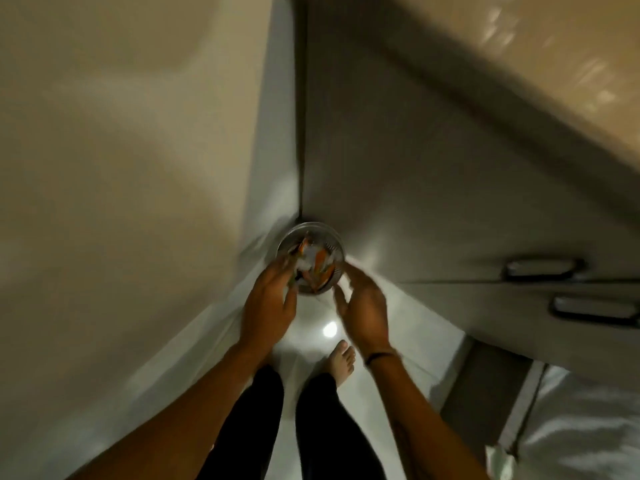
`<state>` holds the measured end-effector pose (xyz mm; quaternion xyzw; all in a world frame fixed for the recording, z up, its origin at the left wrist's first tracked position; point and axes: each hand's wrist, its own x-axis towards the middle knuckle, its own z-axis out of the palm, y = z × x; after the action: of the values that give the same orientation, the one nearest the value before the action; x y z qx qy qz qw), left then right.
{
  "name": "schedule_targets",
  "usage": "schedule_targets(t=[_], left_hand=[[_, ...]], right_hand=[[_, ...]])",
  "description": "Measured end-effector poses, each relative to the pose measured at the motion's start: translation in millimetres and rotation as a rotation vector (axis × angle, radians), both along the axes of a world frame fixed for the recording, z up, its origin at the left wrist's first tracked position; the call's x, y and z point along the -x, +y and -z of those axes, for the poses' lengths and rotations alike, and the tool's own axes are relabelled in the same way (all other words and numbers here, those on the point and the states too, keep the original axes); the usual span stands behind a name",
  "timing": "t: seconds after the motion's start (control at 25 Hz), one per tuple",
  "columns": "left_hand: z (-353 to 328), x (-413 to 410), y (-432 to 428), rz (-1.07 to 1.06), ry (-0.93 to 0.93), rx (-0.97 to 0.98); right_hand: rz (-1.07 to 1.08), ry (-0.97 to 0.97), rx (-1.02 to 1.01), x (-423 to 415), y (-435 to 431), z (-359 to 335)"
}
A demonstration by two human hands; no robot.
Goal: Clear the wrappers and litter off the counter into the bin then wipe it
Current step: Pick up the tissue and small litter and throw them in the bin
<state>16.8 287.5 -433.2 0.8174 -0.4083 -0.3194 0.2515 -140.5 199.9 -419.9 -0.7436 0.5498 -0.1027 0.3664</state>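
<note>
A small round bin (pixel 325 237) stands on the floor in the corner where the beige wall meets the grey cabinet. Orange, white and green wrappers (pixel 317 263) lie inside it. My left hand (pixel 268 301) hovers over the bin's left rim, fingers spread, with a blurred scrap at the fingertips. On the right rim, my right hand (pixel 365 306) is open with nothing in it. The counter is out of view.
A beige wall (pixel 121 168) fills the left. Grey cabinet doors (pixel 433 202) with two dark handles (pixel 543 268) run along the right. My legs and a bare foot (pixel 343 362) stand on the glossy pale floor. White cloth (pixel 581 427) lies at the lower right.
</note>
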Motion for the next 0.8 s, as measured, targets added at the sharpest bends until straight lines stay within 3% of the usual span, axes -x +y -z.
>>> schedule_targets(t=[0.12, 0.28, 0.36, 0.44, 0.56, 0.68, 0.8], left_hand=[[-102, 17, -10, 0.046, -0.084, 0.300], [-232, 36, -52, -0.007, -0.161, 0.708], [-287, 43, -91, 0.083, -0.171, 0.833], [-329, 50, -144, 0.278, -0.165, 0.818], [-360, 69, -224, 0.510, -0.248, 0.552], [-359, 85, -266, 0.642, -0.415, 0.435], [-350, 89, -281, 0.713, -0.440, 0.464]], right_hand=[[-0.031, -0.136, 0.288, 0, -1, -110], [0.128, -0.366, 0.624, 10, -28, -253], [0.214, -0.373, 0.741, 23, -54, -304], [0.281, -0.219, 0.731, 42, -90, -334], [0.257, 0.025, 0.559, 66, -135, -343], [0.185, 0.067, 0.530, 73, -158, -338], [0.172, 0.089, 0.584, 75, -167, -330]])
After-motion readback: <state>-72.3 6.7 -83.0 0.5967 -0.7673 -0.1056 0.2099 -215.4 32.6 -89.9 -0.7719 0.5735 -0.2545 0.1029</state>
